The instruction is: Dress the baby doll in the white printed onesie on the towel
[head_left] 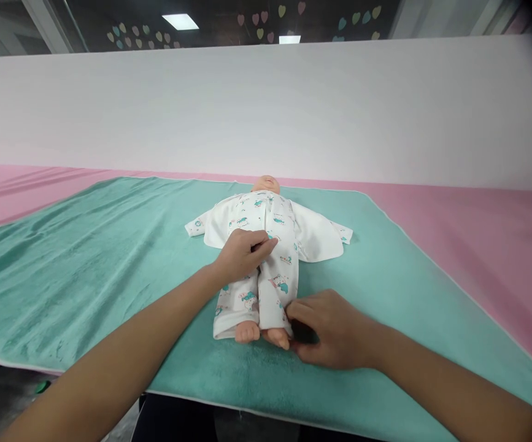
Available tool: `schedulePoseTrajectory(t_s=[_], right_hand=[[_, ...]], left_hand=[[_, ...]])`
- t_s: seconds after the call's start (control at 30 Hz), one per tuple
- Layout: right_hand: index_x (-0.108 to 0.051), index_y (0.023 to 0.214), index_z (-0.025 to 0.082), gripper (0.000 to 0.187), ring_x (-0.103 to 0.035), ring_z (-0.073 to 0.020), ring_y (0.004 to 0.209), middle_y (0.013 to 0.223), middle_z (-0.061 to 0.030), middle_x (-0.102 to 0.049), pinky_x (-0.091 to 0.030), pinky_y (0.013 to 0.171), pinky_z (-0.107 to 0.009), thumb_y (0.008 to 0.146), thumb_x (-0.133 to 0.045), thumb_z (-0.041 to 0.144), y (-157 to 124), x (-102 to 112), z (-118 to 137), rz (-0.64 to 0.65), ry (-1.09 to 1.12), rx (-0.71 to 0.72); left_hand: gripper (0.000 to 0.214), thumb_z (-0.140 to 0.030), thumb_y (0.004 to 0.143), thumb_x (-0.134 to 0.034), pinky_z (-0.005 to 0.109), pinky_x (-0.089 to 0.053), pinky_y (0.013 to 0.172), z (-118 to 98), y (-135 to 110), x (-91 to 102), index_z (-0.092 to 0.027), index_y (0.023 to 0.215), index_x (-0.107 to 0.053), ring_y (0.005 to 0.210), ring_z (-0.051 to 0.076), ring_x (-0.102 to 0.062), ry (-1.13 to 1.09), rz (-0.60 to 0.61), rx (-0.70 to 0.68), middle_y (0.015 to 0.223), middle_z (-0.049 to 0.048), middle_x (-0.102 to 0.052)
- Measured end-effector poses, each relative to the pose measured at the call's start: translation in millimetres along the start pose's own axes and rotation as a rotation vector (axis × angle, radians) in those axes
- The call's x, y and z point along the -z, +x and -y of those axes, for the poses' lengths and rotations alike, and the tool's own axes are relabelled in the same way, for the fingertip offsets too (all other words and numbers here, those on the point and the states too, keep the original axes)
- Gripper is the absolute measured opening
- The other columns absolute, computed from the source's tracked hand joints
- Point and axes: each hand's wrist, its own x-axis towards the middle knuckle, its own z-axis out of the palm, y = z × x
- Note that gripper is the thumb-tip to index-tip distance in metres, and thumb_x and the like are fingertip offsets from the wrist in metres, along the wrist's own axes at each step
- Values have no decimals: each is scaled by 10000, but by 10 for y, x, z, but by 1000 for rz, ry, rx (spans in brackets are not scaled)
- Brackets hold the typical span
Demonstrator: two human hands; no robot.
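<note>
A baby doll (266, 184) lies on its back on a teal towel (86, 258), head away from me, bare feet (261, 334) toward me. It wears a white printed romper (270, 245) with the sleeves spread out. My left hand (242, 252) rests on the doll's belly, fingers curled and pinching the romper's fabric. My right hand (330, 328) lies by the doll's right-side ankle, fingers bent, gripping the cuff of that trouser leg.
The towel covers a pink sheet (477, 245) on a wide surface. A white panel (266, 110) rises behind it. The near edge of the surface (178, 393) runs just below my arms, with dark floor beneath.
</note>
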Motion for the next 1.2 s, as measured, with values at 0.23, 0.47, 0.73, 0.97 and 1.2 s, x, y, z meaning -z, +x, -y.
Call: schedulePoseTrajectory(t_s=[0.23,0.47,0.73,0.97,1.2], right_hand=[[-420,731,192,99,-422,-97,554,681,23,-540,-204,491,-251,761,-502,240,27,-152,102,-128,-124,-177],[-461,819,186,28,-386,-74,492,605,49,-511,-235,498,-234,793,-454,178,-25,-116,85,-277,-54,-101],[-415,629,173,217,-321,-67,491,534,43,-415,-221,509,-243,828,-474,235,-26,-69,72,-384,-153,-62],[-329,523,153,382,-267,-56,472,488,42,-329,-193,483,-233,860,-455,282,11,-58,-6,-295,22,-90],[-376,570,164,298,-329,-56,509,535,49,-403,-253,497,-207,830,-479,268,51,-28,10,-128,299,-225]], left_hand=[[401,-318,853,-436,224,-239,451,-14,-3,-1,-169,506,-302,450,69,-241,-5,4,-26,446,-64,-251],[396,-338,863,-407,227,-257,453,-6,-5,-5,-173,512,-329,447,70,-292,-4,10,-38,444,-55,-325],[396,-332,859,-421,221,-256,450,2,-8,-15,-172,517,-303,449,68,-300,7,10,-30,440,-55,-355],[386,-316,857,-416,229,-240,453,-2,-4,-5,-172,516,-308,452,70,-265,36,13,-57,447,-60,-288],[385,-316,861,-410,225,-235,467,19,-8,-18,-169,519,-308,460,70,-261,46,11,-62,458,-60,-272]])
